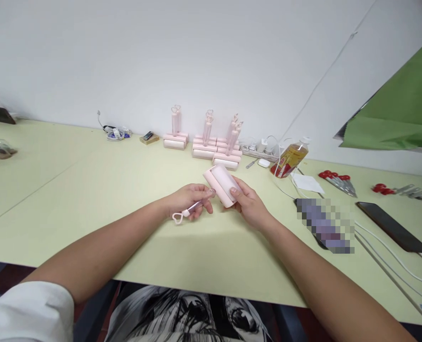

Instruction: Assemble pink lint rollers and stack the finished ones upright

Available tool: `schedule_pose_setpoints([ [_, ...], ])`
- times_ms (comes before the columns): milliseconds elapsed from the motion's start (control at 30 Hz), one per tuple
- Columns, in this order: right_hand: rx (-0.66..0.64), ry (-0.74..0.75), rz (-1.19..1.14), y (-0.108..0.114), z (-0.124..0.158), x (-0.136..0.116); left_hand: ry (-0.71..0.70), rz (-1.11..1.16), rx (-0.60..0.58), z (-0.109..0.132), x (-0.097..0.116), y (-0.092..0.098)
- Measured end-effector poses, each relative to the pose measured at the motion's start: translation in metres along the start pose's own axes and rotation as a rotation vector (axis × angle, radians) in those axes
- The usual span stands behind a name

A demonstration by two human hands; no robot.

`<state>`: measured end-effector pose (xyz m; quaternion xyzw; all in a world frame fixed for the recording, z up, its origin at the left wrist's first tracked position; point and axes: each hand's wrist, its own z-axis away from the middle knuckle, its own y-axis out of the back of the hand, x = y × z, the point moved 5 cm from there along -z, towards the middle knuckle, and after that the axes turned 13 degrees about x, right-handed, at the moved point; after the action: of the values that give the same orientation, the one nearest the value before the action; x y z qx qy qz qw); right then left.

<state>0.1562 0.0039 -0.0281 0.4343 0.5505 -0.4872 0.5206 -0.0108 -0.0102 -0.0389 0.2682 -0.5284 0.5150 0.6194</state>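
My left hand (190, 199) is closed round a thin pink handle (191, 209) that ends in a white heart-shaped loop near my wrist. My right hand (248, 203) grips a pink roller head (222, 185), tilted, with its flat end facing up and left. The handle's tip meets the roller's lower side between my two hands, just above the pale yellow table (89, 190). Behind them, stacked pink rollers (216, 152) with upright pink handles (175, 119) stand in a row near the wall.
A tilted bottle (289, 159), a power strip with plugs (258, 151), white paper (306, 183), red-handled tools (337, 181), a black phone (392, 227) and white cables (392, 261) lie on the right. A cable coil (116, 133) and small box (149, 137) sit at the back left.
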Motion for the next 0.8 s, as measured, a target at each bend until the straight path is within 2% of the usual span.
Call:
schedule_pose_setpoints([
  [100,0.112,-0.152,-0.098,0.002,-0.003,0.008,0.119,0.093,0.069,0.002,0.005,0.007],
  [167,0.151,-0.258,-0.162,0.003,-0.006,0.014,0.107,0.169,0.056,0.009,0.016,0.010],
  [267,0.127,-0.379,-0.257,0.004,-0.009,0.019,-0.099,0.135,-0.029,0.023,0.038,0.005],
  [333,0.090,-0.424,-0.294,0.003,-0.009,0.021,-0.277,-0.014,-0.009,0.029,0.048,0.000],
  [433,-0.009,-0.451,-0.301,-0.005,-0.007,0.023,-0.510,-0.259,0.227,0.026,0.054,0.000],
  [533,-0.071,-0.453,-0.282,-0.012,-0.005,0.025,-0.637,-0.404,0.471,0.015,0.057,0.011],
  [700,0.072,-0.362,-0.213,-0.004,-0.011,0.032,-0.720,-0.594,0.700,-0.011,0.084,0.054],
  [800,0.054,-0.320,-0.164,-0.004,-0.012,0.035,-0.701,-0.788,0.817,-0.033,0.103,0.082],
])
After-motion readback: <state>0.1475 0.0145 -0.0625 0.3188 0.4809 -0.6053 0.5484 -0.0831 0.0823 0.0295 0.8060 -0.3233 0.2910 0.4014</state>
